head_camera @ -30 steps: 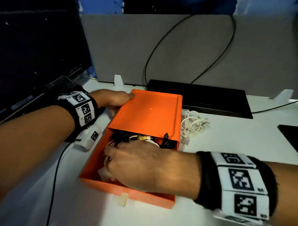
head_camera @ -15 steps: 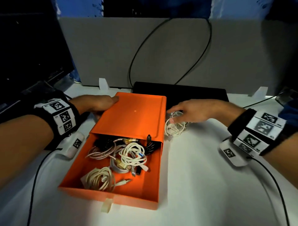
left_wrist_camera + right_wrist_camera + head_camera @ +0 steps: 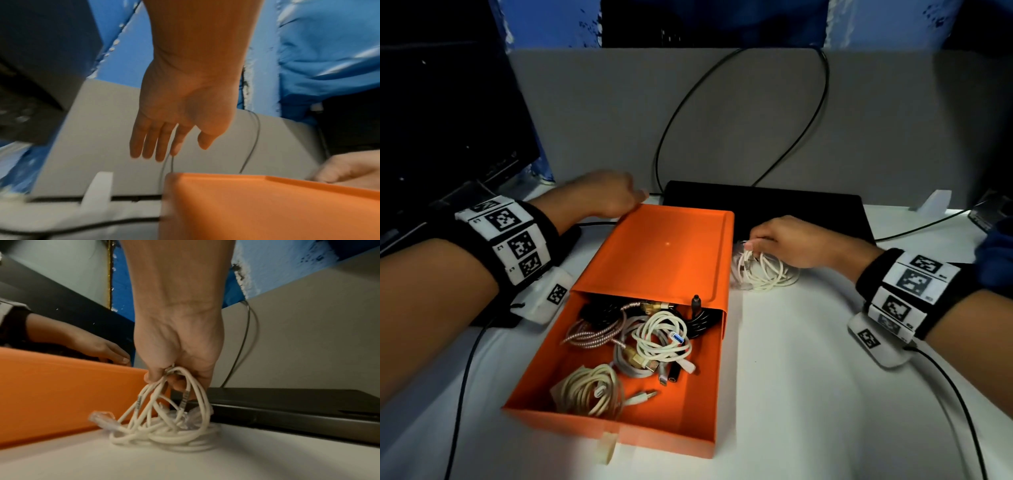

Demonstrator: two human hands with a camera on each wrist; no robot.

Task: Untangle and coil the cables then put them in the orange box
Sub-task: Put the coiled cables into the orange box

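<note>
- Head view: right hand (image 3: 796, 247) pinches the white cable bundle (image 3: 763, 272) between the orange box (image 3: 661, 253) and a black flat device (image 3: 767, 212).
- Left hand (image 3: 180, 113), fingers relaxed, hovers over the box's far corner.

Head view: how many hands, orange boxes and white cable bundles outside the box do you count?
hands: 2, the left hand and the right hand
orange box: 1
white cable bundle outside the box: 1
total: 4

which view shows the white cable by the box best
Right wrist: the white cable, its clear plug and the right hand gripping its loops fill the frame. Head shows it small, beside the orange box. Left wrist misses it.
</note>
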